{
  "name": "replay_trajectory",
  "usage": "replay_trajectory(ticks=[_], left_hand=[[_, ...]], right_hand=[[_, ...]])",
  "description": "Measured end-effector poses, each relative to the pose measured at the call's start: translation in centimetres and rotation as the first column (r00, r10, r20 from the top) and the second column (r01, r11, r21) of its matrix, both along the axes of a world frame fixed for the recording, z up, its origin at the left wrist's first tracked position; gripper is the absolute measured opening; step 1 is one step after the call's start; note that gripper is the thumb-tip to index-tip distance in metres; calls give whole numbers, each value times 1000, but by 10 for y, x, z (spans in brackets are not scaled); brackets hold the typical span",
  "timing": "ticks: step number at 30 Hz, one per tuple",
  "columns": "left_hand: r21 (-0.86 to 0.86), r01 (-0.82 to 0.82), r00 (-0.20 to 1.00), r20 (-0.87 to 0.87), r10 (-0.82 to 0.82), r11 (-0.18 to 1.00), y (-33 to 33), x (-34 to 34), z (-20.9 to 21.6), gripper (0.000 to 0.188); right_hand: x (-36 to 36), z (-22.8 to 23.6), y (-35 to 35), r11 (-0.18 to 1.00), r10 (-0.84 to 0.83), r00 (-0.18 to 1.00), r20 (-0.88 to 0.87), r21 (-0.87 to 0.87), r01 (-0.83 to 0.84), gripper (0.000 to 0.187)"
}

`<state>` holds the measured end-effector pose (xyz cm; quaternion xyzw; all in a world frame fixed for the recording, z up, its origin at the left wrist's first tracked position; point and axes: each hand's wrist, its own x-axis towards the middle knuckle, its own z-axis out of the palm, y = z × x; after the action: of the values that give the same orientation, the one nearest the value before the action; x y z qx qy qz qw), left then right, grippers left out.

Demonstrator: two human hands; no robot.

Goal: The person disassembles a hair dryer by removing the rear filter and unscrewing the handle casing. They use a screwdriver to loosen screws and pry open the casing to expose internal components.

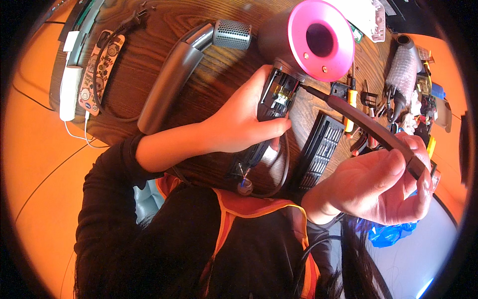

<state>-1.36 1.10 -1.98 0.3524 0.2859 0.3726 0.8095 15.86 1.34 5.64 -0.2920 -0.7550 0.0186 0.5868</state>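
Observation:
My left hand (239, 119) is wrapped round the handle of a hair dryer (344, 37) with a bright pink ring at its head. The handle's casing is open, and electronic parts (282, 94) show inside it. In my right hand (376, 187) is a dark, faceted, pen-shaped screwdriver (361, 118), held near its back end. Its thin tip meets the top of the handle, just under the head; whether it sits in a screw is too small to tell. Beside the handle lies a black bit case (321, 152) with several bits in rows.
A grey tube-shaped styler (172, 84) lies to the left, near a patterned power strip (102, 70) with cables. On the right are a yellow-handled tool (351, 102), a bubble-wrapped object (401, 67) and crowded small parts. A blue plastic bag (391, 234) sits lower right.

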Motion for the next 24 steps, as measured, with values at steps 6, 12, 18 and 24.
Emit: replay_trajectory(ticks=[6,12,18,24], left_hand=[[-1,-1,1000,-8,1,1000,0,0,0,63],[-4,-2,1000,2,2,1000,0,1,0,63],[-11,1,1000,1,-1,1000,0,0,0,64],[-4,0,1000,3,0,1000,0,0,1,64]], right_hand=[[-10,-6,0,995,-97,992,-86,13,98,31],[-12,-5,1,985,-162,983,-82,50,166,31],[-15,-6,1,991,-131,976,-172,6,134,33],[-15,-3,-1,972,-234,969,-80,-21,233,33]])
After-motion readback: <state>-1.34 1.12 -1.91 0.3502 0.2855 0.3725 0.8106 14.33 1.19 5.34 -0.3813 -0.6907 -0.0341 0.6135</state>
